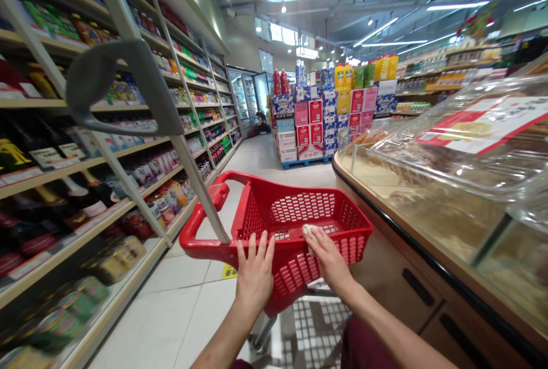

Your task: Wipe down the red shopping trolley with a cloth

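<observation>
A red plastic shopping basket with perforated walls sits on a wheeled metal frame in front of me, its inside showing nothing but the slotted bottom. My left hand rests on its near rim with fingers stretched out and apart. A crumpled white cloth or tissue shows at the fingertips of my right hand, which presses over the same rim farther right. Close by on the left, a metal pole with a grey plastic loop handle rises past the basket's handle end.
Shelves of bottles and cans line the left side. At the right stands a wooden counter bearing clear packs of food. Stacked drink cartons are ahead on a blue pallet. Beyond them, a person is low near the fridges.
</observation>
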### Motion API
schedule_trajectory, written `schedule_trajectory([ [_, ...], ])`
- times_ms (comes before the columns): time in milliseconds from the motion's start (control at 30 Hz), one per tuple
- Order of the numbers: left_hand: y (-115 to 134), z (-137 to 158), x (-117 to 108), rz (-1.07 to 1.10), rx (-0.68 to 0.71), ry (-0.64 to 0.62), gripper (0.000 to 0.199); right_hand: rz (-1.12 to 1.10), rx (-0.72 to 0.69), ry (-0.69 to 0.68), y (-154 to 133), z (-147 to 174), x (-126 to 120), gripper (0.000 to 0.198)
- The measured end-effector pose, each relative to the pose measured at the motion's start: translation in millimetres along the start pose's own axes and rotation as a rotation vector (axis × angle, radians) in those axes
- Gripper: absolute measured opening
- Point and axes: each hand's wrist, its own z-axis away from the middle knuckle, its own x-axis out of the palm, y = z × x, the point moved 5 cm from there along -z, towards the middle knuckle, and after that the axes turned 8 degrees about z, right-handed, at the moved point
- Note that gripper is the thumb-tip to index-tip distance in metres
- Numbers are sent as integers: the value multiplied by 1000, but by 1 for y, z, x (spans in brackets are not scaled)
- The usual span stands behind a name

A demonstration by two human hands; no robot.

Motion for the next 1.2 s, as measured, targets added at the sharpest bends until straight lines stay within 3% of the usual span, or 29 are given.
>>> schedule_trajectory([
  [100,1,1,0,11,19,5,61,61,189,63,19,-2,-5,60],
  [167,2,1,0,15,16,8,60,61,249,72,17,-5,-3,64],
  [300,0,2,-2,38,9,14,58,-91,-5,-52,-34,-15,14,62],
  [367,-4,4,-3,63,39,17,58,-121,-41,-48,-43,-18,17,61],
  [500,-4,9,-1,90,94,33,59,-67,198,103,-12,-22,10,66],
  [567,2,12,0,97,105,34,58,-85,228,114,-14,-23,12,65],
  [667,13,19,-6,167,259,29,53,-192,65,19,-50,-27,21,60],
  [733,2,25,-21,224,322,123,49,-253,-27,-24,-74,-32,21,60],
  [800,-35,29,-42,226,166,322,48,-284,-66,-9,-91,-45,13,59],
  [867,-83,33,-59,161,-123,476,49,-296,-119,59,-109,-72,-3,57],
  [933,-118,33,-63,95,-248,436,52,-297,-228,163,-139,-114,-26,52],
  [967,-127,31,-61,75,-245,383,54,-293,-296,223,-157,-139,-38,48],
  [1100,-136,28,-49,52,-193,286,57,-191,-493,348,-222,-227,-68,41],
  [1200,-134,30,-45,60,-205,285,60,-96,-639,281,-235,-233,-55,39],
])
